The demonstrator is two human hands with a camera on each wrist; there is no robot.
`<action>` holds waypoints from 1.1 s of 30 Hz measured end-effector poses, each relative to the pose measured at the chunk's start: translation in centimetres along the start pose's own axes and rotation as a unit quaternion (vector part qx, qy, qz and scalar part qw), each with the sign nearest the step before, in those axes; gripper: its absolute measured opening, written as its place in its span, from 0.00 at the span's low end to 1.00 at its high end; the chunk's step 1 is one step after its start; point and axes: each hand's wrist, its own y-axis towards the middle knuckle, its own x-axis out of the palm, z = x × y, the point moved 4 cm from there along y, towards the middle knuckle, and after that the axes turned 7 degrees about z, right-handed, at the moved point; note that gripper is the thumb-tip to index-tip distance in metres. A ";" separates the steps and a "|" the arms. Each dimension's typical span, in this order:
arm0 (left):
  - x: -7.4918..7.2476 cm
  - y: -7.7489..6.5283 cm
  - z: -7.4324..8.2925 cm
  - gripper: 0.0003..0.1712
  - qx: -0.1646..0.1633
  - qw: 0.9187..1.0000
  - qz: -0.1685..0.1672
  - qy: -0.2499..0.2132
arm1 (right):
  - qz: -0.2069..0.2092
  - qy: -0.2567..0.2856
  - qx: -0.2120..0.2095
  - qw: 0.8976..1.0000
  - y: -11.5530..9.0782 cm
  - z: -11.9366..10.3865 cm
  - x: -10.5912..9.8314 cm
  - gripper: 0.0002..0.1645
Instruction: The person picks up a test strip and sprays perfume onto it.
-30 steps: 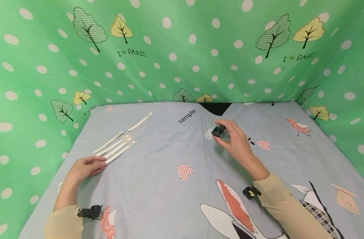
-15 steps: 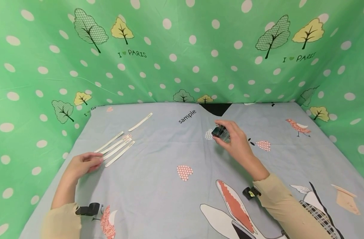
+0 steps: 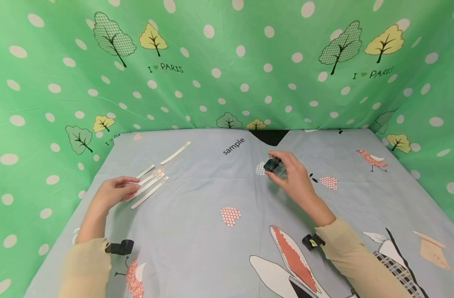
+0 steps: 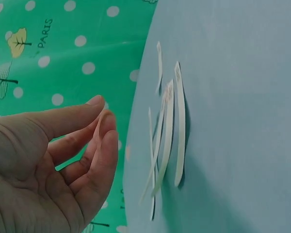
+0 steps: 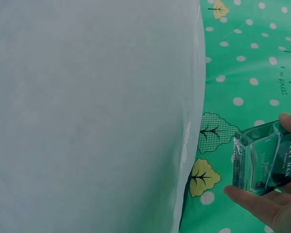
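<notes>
My right hand (image 3: 295, 178) grips a dark green glass perfume bottle (image 5: 266, 158) between thumb and fingers, held up off the cloth. Printed letters show on its side in the right wrist view. Over on the left, my left hand (image 3: 116, 191) hovers above several narrow white paper test strips (image 3: 150, 192). Its fingers are loosely bent, thumb close to the fingertips, with nothing between them in the left wrist view. The strips (image 4: 180, 124) lie roughly side by side on the cloth, some crossing at their lower ends. From the head view, the hand hides the strips' near ends.
One more paper strip (image 3: 176, 153) lies apart, farther back. Grey-blue printed cloth (image 3: 197, 244) covers the table. A green dotted curtain (image 3: 227, 62) hangs behind and along both sides. Each wrist wears a small black camera (image 3: 120, 247).
My left hand first moved slightly back from the strips, then forward and right over them, rising a little. The right hand with the perfume bottle stays in place.
</notes>
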 end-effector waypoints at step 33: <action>4.6 4.5 4.8 0.23 0.057 0.989 0.132 -0.018 | 0.009 -0.003 -0.009 1.000 -0.2 0.0 0.0 0.34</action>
